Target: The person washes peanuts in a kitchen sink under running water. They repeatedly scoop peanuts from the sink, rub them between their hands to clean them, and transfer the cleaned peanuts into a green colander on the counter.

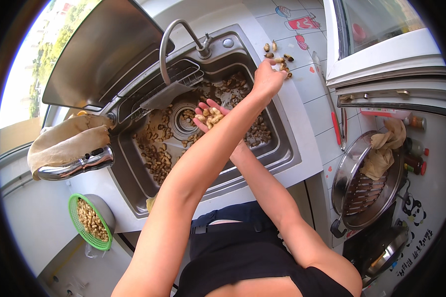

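Note:
My left forearm crosses over my right one. My left hand (pixel 269 78) reaches beyond the sink's right rim, with its fingers around or beside several dark, damp-looking peanuts (pixel 283 67) on the tiled counter; whether it grips any is unclear. Palm up above the basin, my right hand (pixel 204 110) cups several pale unshelled peanuts (pixel 212 118), its wrist partly behind my left forearm. Below lies the stainless steel sink (pixel 282 161), its bottom strewn with muddy brown peanuts (pixel 158 159) and dirt. Some lighter peanuts (pixel 188 114) rest in the drain.
A gooseneck faucet (pixel 164 48) arches over a wire rack (pixel 187 67). At left stand a green basket (pixel 73 215) of cleaned-looking peanuts and a cloth (pixel 70 141) draped near a chrome fixture. A large steel steamer pan (pixel 336 189) sits right, below an open window sash (pixel 390 59).

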